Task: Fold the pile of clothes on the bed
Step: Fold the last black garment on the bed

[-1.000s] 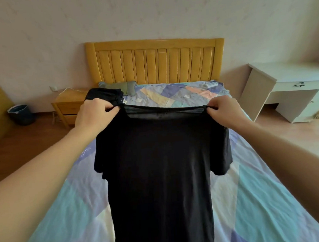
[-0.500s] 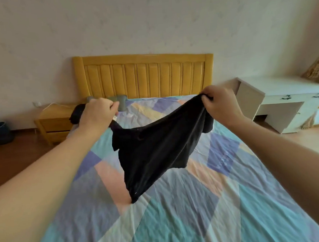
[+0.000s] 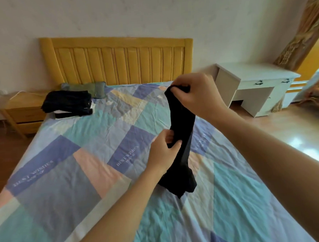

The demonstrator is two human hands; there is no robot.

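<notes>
The bed (image 3: 80, 184) fills most of the view, its patchwork cover bare across the middle, with a stack of folded dark clothes (image 3: 68, 103) at its far left corner beside a green pillow (image 3: 90, 88). Above the cover hangs the black shirt (image 3: 182, 138), gathered into a long narrow strip whose lower end touches the bed. It looks light, limp and thin; it probably droops wherever it is unsupported and cannot hold a crease by itself. The right hand (image 3: 194, 95) pinches the top end, its fingers (image 3: 178, 89) clamped on the bunched cloth. The left hand (image 3: 163, 152) grips the strip midway, fingers (image 3: 172, 144) closed round it. Holding at edges or fold lines, then laying it flat, seems the safest handling.
</notes>
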